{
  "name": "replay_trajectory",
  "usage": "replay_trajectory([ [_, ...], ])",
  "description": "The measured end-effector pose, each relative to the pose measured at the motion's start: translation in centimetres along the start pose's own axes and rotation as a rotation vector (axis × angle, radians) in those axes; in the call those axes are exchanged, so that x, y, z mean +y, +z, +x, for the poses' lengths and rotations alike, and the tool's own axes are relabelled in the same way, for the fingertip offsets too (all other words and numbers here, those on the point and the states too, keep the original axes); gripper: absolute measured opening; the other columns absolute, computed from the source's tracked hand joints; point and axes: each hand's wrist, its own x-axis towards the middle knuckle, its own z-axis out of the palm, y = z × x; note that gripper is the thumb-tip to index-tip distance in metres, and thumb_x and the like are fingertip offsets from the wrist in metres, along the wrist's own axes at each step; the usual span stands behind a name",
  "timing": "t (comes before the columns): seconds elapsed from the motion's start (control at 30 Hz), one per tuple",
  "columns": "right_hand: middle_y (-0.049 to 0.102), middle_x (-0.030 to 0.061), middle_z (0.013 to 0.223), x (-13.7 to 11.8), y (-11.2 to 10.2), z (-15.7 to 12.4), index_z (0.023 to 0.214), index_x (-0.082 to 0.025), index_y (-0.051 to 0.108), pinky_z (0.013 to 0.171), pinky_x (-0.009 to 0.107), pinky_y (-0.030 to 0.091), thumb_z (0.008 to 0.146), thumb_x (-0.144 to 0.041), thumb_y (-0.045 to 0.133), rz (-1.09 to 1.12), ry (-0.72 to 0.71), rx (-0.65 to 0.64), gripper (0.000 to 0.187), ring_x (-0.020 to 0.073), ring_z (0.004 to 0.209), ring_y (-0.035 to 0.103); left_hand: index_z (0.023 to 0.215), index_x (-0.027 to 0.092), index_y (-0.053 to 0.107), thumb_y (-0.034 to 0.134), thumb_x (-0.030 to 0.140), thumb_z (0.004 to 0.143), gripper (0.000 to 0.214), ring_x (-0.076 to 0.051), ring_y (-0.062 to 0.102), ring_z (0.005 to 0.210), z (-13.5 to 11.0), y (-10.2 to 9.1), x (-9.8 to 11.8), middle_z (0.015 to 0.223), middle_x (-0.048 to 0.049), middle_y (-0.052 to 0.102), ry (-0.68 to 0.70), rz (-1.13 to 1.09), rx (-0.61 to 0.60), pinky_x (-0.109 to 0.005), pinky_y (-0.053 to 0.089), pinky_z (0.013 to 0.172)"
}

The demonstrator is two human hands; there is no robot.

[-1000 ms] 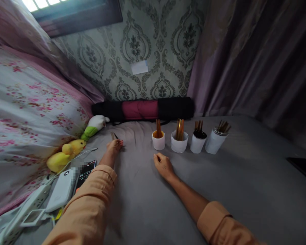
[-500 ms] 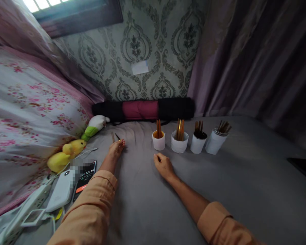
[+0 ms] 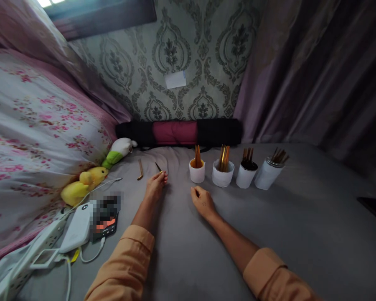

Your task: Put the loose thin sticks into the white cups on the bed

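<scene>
- The left hand is closed to a narrow pinch on a thin stick; its dark tip sticks out beyond the fingers, and a bit of gold shows at the grip.
- The stick is left of the cups, well apart from them, above or on the grey sheet; which, I cannot tell.
- A bent stick lies on the sheet, just left of the left hand.
- The right hand is loosely curled, near the first cup but not touching it; the insides of its fingers are hidden, so I cannot tell whether it holds anything.
- From the first cup a row runs rightward: second cup, third cup, fourth cup. All are white outside, each with a bunch of sticks standing out of the top.
- Behind the cups lies a black and maroon roll.
- Left of the left arm are a yellow toy, a power bank and a partly blurred phone.
</scene>
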Motion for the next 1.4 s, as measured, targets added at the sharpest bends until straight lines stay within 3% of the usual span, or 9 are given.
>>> replay_trajectory([
  [0.37, 0.056, 0.0001, 0.057, 0.3, 0.1, 0.3, 0.063, -0.018, 0.054, 0.054, 0.020, 0.031, 0.086, -0.040, 0.036, 0.059, 0.012, -0.025, 0.036, 0.0104, 0.054, 0.048, 0.089, 0.010, 0.064, 0.071, 0.039, 0.060, 0.042, -0.007, 0.053, 0.057, -5.3, 2.3, -2.2, 0.075, -0.0053, 0.062, 0.025, 0.122, -0.111, -0.020, 0.040, 0.052],
  [0.73, 0.059, 0.0013, 0.061, 0.0, -0.5, 0.4, 0.070, -0.016, 0.059, 0.055, 0.020, 0.035, 0.087, -0.040, 0.034, 0.161, 0.020, -0.053, 0.039, 0.0109, 0.056, 0.051, 0.090, 0.010, 0.066, 0.066, 0.040, 0.064, 0.040, -0.008, 0.049, 0.051, -10.1, 3.6, -3.3, 0.069, -0.0044, 0.062, 0.048, 0.255, -0.129, -0.020, 0.038, 0.049],
  [1.13, 0.057, 0.0013, 0.060, 0.0, -0.8, 0.4, 0.074, -0.014, 0.062, 0.052, 0.021, 0.037, 0.084, -0.039, 0.040, 0.297, 0.014, -0.094, 0.034, 0.0113, 0.056, 0.049, 0.094, 0.014, 0.068, 0.061, 0.036, 0.069, 0.034, -0.011, 0.050, 0.052, -11.1, 3.3, -4.8, 0.055, -0.0003, 0.058, 0.142, 0.412, -0.152, -0.022, 0.040, 0.051],
  [1.4, 0.052, -0.0005, 0.057, -0.2, -0.9, 0.5, 0.079, -0.013, 0.063, 0.049, 0.021, 0.037, 0.082, -0.040, 0.043, 0.394, 0.063, -0.105, 0.034, 0.0105, 0.051, 0.046, 0.096, 0.020, 0.068, 0.054, 0.033, 0.077, 0.027, -0.014, 0.056, 0.071, -11.4, 2.8, -4.7, 0.080, -0.0047, 0.065, 0.401, 0.595, -0.186, -0.024, 0.042, 0.065],
])
